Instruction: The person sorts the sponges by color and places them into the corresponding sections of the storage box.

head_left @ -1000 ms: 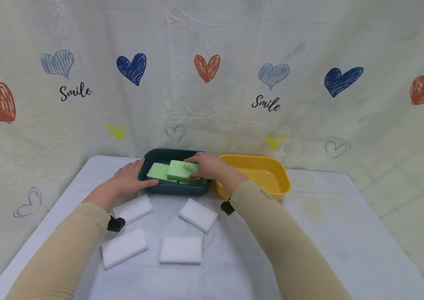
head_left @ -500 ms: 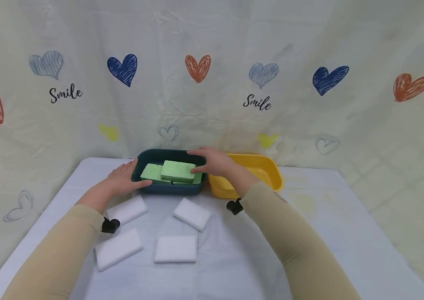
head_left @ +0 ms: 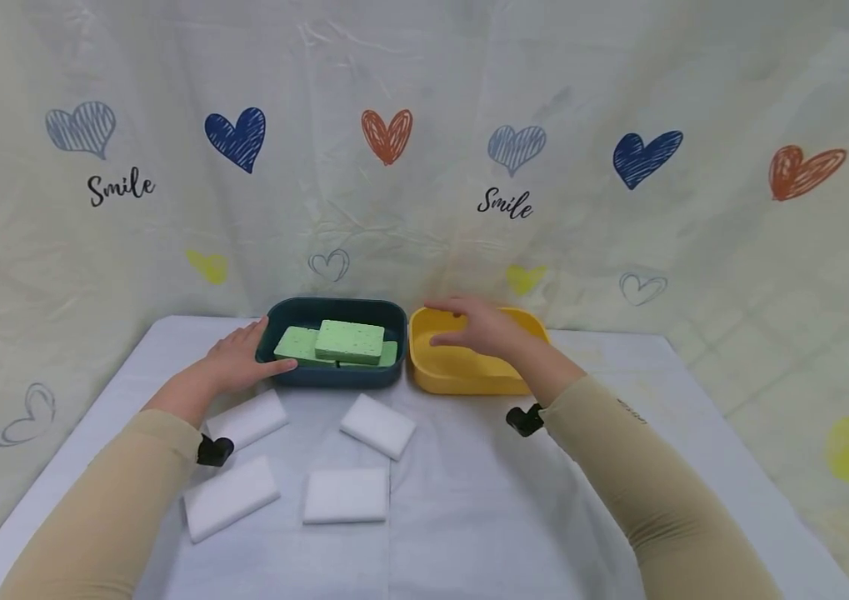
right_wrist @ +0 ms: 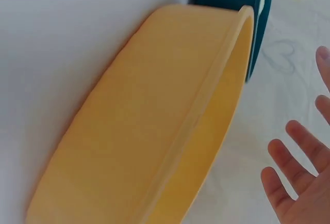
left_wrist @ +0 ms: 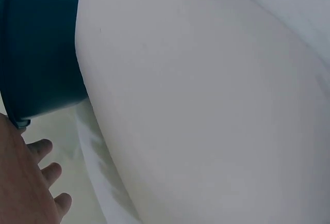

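My left hand [head_left: 235,360] rests at the left end of the dark teal basin [head_left: 334,378], thumb along the front rim and the other fingers extended. In the left wrist view several fingertips [left_wrist: 51,173] stick out beyond the basin. Inside it, one light green sponge-like block [head_left: 349,340] lies on top of other green blocks [head_left: 295,342]. Over the yellow basin [head_left: 461,382] hovers my right hand [head_left: 490,330], its fingers spread and nothing in its grasp. The right wrist view shows those spread fingers [right_wrist: 296,170] apart from the yellow rim.
Several white sponge-like blocks [head_left: 345,496] lie on the white-covered table [head_left: 484,500] before the basins. One white block [head_left: 247,419] is just below my left wrist. A hanging sheet [head_left: 439,250] printed with hearts stands behind the table.
My right hand has left the upper green block, which stays in the teal basin, and moved right over the yellow basin. My left hand keeps its place at the teal basin's end.
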A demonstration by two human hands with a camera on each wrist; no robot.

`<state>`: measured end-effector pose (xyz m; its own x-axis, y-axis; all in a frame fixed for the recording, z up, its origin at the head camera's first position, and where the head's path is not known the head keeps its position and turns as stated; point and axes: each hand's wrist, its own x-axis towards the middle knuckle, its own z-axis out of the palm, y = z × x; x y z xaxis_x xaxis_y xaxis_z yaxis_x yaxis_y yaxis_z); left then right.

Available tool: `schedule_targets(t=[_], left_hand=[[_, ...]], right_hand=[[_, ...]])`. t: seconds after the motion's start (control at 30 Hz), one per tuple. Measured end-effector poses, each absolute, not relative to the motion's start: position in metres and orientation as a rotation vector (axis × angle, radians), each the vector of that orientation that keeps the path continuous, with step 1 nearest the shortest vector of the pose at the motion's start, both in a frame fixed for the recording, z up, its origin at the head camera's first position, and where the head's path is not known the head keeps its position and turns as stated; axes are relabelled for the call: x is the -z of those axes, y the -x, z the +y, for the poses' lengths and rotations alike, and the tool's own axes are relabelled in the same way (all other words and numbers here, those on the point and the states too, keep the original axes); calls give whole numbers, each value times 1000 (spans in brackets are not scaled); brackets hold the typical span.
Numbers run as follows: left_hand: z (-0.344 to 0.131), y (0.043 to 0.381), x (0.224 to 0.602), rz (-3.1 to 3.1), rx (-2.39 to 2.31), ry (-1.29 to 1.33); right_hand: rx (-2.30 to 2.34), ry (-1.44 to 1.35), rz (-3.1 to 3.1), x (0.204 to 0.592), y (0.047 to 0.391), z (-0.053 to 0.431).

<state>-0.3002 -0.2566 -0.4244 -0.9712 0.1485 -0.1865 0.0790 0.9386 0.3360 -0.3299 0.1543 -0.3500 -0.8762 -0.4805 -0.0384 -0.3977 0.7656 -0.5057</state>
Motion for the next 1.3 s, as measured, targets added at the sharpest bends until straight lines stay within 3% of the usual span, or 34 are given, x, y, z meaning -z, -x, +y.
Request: schedule_targets(t=[0.27, 0.67, 1.3], left_hand=[[-260, 304, 428, 2888, -488, -179], [-258, 301, 425, 2880, -489, -183], [-259, 304, 429, 2887, -511, -159]], right_hand=[[639, 647, 2887, 352, 317, 213], [612, 337, 2941, 366, 304, 293], [729, 184, 2774, 412, 318, 316]])
